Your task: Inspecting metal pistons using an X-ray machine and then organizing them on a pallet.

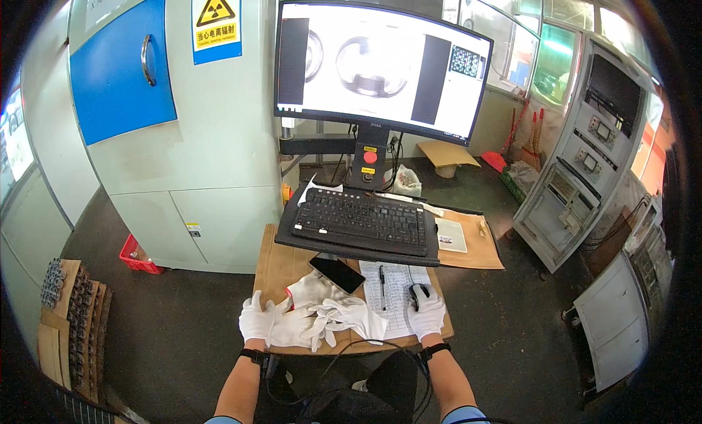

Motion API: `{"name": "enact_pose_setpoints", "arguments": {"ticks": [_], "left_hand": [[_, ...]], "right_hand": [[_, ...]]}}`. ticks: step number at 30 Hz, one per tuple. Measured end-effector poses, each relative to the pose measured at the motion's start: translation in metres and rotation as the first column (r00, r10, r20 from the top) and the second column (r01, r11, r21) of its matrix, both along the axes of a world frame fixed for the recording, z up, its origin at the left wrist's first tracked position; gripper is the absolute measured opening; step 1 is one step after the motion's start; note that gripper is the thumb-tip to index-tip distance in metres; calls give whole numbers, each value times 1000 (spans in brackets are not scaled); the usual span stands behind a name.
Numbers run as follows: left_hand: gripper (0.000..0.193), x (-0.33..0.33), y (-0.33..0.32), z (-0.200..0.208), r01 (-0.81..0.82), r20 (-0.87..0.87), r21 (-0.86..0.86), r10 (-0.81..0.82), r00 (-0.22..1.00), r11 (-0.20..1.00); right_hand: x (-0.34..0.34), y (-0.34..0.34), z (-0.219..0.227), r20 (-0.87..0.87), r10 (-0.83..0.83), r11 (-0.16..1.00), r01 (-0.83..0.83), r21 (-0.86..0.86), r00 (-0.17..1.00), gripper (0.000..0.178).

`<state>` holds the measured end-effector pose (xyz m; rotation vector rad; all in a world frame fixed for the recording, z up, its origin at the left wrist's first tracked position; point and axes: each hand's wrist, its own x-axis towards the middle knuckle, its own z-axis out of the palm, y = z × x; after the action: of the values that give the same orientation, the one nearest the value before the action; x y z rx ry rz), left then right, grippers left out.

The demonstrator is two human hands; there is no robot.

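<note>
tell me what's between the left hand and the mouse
In the head view, loose white gloves lie nearest the left hand, then a sheet of paper with a black pen on it, before the mouse under the right hand.

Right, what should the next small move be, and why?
Perhaps slide the mouse slightly with the right hand: that hand is on it, and the monitor shows a round shape on a bright image. The left hand is by the loose white gloves.
</note>
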<state>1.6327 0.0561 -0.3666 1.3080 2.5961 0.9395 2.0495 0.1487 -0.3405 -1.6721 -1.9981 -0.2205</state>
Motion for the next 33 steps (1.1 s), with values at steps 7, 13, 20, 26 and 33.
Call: {"name": "enact_pose_setpoints", "arguments": {"ticks": [7,13,20,26,33], "left_hand": [[48,1,1,-1,-8,-6,2,8,1000,1000],[48,2,0,3,0,6,-13,0,1000,1000],[50,2,-1,3,-18,7,-27,18,1000,999],[50,-1,0,-2,0,29,5,0,1000,1000],[49,2,-1,5,-9,25,-26,10,1000,1000]], "right_hand": [[3,3,-7,-9,15,999,-14,41,1000,49],[1,-1,1,-11,8,999,-8,37,1000,49],[0,-1,-2,-26,16,999,-15,49,1000,50],[1,0,-3,1,2,1000,-2,24,1000,50],[0,-2,0,9,-12,1000,11,22,1000,50]]}}
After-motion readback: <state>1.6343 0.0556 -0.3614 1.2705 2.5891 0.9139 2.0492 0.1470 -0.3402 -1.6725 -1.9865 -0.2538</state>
